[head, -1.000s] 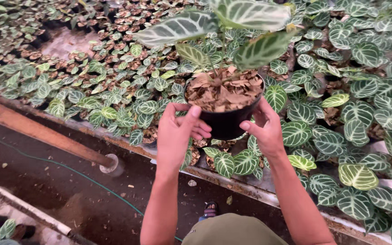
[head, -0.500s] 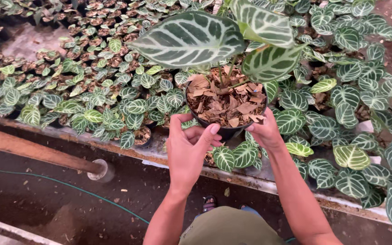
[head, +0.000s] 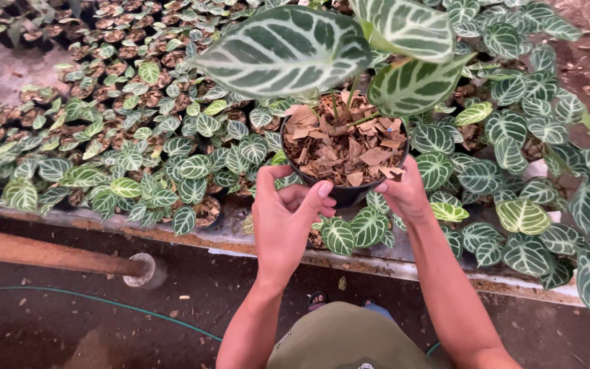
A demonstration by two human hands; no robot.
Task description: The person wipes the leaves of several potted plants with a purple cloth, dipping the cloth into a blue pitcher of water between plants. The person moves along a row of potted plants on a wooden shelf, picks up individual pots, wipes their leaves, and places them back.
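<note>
A black plastic nursery pot point(head: 344, 193), topped with dry brown leaf mulch point(head: 344, 145) and carrying 3 broad, white-veined green leaves point(head: 288, 51), is held in the air between 2 bare hands above the near edge of a crowded growing bed. The left hand point(head: 287, 220) cups the pot's near-left wall, fingers curled and slightly spread with the thumb hooked toward the rim; the right hand point(head: 404, 193) presses the right wall, fingers wrapped behind the pot and mostly hidden. This reads as the carrying stage of a lift, pot clear of the bed and not yet set anywhere. Any further move seems to call for a level, 2-handed grip so the loose mulch stays in and the tall leaves clear their neighbours. Small potted seedlings point(head: 138, 171) pack the bed tightly on both sides, leaving little free room there. Open space lies nearer the body: the bed's concrete kerb point(head: 377, 263), then bare dirt floor point(head: 104, 328) crossed by a green hose point(head: 90, 297) and a wooden pole point(head: 42, 253).
</note>
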